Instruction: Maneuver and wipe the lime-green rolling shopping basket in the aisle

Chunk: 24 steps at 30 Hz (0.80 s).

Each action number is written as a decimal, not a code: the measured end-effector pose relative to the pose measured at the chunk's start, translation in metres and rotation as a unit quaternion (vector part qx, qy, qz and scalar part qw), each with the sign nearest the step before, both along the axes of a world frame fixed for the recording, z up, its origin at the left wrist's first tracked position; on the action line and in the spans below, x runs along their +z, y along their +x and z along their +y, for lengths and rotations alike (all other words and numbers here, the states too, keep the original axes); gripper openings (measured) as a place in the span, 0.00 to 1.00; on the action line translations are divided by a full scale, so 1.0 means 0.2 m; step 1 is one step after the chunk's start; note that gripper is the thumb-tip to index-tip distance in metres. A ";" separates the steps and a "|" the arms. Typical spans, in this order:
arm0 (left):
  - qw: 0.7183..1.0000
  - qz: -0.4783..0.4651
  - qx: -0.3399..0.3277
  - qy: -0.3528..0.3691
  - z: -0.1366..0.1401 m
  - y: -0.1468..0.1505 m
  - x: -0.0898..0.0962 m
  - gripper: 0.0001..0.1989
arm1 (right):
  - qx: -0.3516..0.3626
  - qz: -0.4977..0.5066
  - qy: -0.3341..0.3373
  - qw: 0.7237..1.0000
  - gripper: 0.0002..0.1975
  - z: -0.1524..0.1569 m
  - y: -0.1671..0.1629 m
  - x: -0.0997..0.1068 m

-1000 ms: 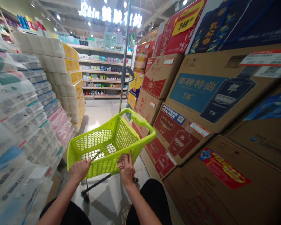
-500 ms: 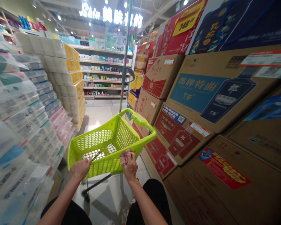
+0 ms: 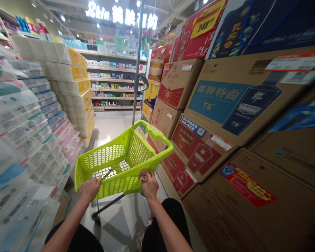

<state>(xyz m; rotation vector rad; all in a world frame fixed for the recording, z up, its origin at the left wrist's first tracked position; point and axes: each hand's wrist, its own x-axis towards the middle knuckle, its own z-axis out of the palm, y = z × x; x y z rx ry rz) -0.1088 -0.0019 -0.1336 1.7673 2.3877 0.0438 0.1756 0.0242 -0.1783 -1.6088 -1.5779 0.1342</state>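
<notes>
Store aisle: green cart btwn stacked packs & boxes. Person's L hand clamped on cart's side; R hand curled at same side, can't tell from here if gripping anything.

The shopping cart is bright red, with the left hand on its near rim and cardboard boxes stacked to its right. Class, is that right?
The colour is wrong: the head view shows the shopping cart is yellow-green. The left hand is on its near rim and cardboard boxes are stacked to its right.
</notes>
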 end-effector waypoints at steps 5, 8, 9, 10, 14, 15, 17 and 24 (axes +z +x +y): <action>1.000 0.004 0.005 -0.002 0.01 -0.02 -0.02 0.41 | -0.041 0.069 0.089 0.993 0.06 0.02 0.04 0.12; 1.000 0.007 0.006 -0.001 0.02 -0.02 -0.03 0.40 | -0.041 0.062 0.077 0.994 0.06 0.04 0.04 0.12; 1.000 0.007 0.005 0.001 0.02 -0.02 -0.03 0.40 | -0.035 0.052 0.055 0.997 0.06 0.05 0.04 0.10; 1.000 0.007 0.004 0.002 0.02 -0.02 -0.03 0.40 | -0.023 0.043 0.033 0.998 0.07 0.04 0.04 0.08; 1.000 0.008 0.000 0.001 0.01 -0.01 -0.02 0.40 | -0.024 0.068 0.014 0.997 0.05 0.03 0.07 0.04; 1.000 0.010 0.001 0.000 0.01 -0.01 -0.02 0.40 | -0.041 0.083 0.029 0.995 0.05 0.03 0.08 0.06; 1.000 0.015 0.004 -0.003 0.01 -0.01 -0.02 0.40 | -0.071 0.101 0.062 0.990 0.06 0.04 0.10 0.10; 1.000 0.010 0.007 -0.008 0.02 0.00 -0.02 0.40 | -0.070 0.088 0.010 0.994 0.05 0.05 0.11 0.07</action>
